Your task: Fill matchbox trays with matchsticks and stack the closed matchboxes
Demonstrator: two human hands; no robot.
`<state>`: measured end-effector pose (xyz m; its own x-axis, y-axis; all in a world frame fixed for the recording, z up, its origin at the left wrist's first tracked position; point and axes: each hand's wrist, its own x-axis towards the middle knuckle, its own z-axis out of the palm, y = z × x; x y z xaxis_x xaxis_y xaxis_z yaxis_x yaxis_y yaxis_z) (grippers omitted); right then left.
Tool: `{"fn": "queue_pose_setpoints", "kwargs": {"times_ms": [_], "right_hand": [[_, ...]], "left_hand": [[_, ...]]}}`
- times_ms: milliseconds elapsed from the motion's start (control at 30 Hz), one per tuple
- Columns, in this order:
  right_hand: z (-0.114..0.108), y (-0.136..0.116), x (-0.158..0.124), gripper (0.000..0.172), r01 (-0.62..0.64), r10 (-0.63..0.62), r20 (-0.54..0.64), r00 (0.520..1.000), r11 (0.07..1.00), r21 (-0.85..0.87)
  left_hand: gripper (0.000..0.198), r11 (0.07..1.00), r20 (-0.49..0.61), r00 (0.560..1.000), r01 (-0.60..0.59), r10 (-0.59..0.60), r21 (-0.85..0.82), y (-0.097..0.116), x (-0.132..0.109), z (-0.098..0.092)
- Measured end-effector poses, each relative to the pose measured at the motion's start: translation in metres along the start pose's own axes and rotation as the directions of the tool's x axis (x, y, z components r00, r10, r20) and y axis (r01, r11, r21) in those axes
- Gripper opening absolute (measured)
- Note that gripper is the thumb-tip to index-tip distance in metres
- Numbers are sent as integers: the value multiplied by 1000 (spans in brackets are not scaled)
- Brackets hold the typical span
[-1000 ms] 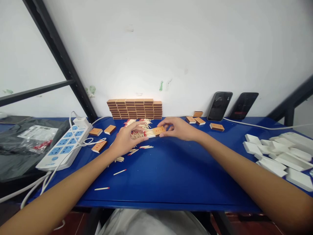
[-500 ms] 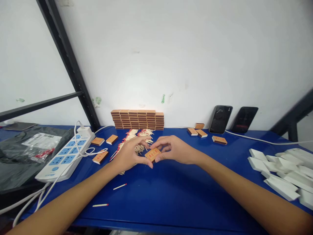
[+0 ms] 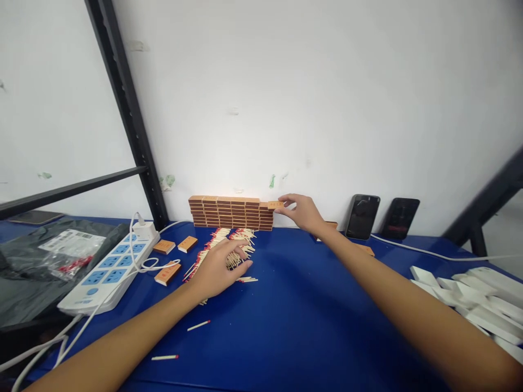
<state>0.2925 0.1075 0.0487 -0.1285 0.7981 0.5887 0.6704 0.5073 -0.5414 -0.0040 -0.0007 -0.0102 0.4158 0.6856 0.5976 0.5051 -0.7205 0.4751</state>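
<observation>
My right hand (image 3: pixel 301 211) pinches an orange matchbox (image 3: pixel 275 205) between thumb and fingers, at the upper right end of a stack of matchboxes (image 3: pixel 224 213) against the wall. Whether that box rests on the stack, I cannot tell. Over a pile of red-tipped matches (image 3: pixel 218 235) lies my left hand (image 3: pixel 223 267), its thumb and fingers apart, no box in it. The hand hides part of the pile. Two single matches lie nearer the front, one match (image 3: pixel 199 325) above the other match (image 3: pixel 165 357).
Loose matchboxes (image 3: pixel 188 244) lie left of the pile, beside a white power strip (image 3: pixel 108 267) with cables. Two dark phones (image 3: pixel 363 216) lean on the wall at right. White plastic pieces (image 3: pixel 482 299) are heaped at the right edge. A dark bag (image 3: pixel 53 272) lies far left.
My right hand has carried the matchbox away from my left hand, back and to the right, up to the stack. My left hand has let go of the box and stays over the matches.
</observation>
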Motion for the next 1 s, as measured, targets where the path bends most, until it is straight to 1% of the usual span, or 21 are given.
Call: {"fn": "queue_pose_setpoints", "kwargs": {"times_ms": [67, 133, 300, 400, 467, 567, 633, 700, 733, 800, 867, 900, 933, 967, 1000], "right_hand": [[9, 2, 9, 36, 28, -28, -1, 1000, 998, -50], [18, 4, 15, 30, 53, -53, -1, 999, 997, -56], [34, 8, 22, 23, 85, -85, -10, 996, 996, 30], [37, 3, 22, 21, 100, -100, -9, 995, 994, 35], [33, -1, 20, 22, 124, -124, -18, 992, 992, -9], [11, -5, 6, 24, 155, -158, -13, 987, 981, -114], [-13, -2, -10, 26, 139, -132, 46, 990, 968, -209], [-40, 6, -31, 24, 85, -36, 172, 984, 955, -283], [-54, 12, -42, 25, 43, 22, 200, 980, 948, -317], [-82, 26, -62, 26, -53, 129, 141, 981, 892, -448], [-107, 42, -77, 23, -131, 217, 72, 974, 789, -600], [-119, 50, -81, 19, -175, 292, 72, 954, 735, -656], [-131, 58, -84, 16, -225, 377, 83, 922, 700, -677], [-142, 66, -86, 15, -279, 453, 86, 888, 676, -683], [-153, 73, -87, 15, -324, 497, 67, 865, 654, -683]], "left_hand": [[37, 1000, 10, 1000, -9, 9, 3, 0, 0, 0], [35, 1000, 25, 1000, -9, 9, 8, -1, -1, -1], [35, 1000, 59, 998, -6, 6, -3, -2, -1, -2], [36, 1000, 53, 998, -17, 18, -9, -2, -1, -2], [35, 999, 38, 999, -34, 34, -3, -2, -1, -2], [27, 999, 46, 998, -45, 45, 10, -1, 0, -4], [20, 999, 87, 995, -45, 43, 21, 1, 0, -4], [16, 998, 131, 990, -51, 47, 29, 2, -1, -2], [16, 998, 145, 988, -59, 55, 30, 3, -1, -2], [17, 996, 150, 986, -78, 73, 30, 3, -1, -1], [18, 995, 159, 984, -88, 81, 37, 3, 0, -1], [18, 995, 153, 985, -85, 77, 47, 2, 1, -2], [19, 995, 162, 984, -81, 71, 57, 1, 2, -3], [20, 994, 163, 984, -80, 68, 70, 0, 3, -5], [21, 993, 157, 985, -86, 72, 79, -1, 4, -6]]}}
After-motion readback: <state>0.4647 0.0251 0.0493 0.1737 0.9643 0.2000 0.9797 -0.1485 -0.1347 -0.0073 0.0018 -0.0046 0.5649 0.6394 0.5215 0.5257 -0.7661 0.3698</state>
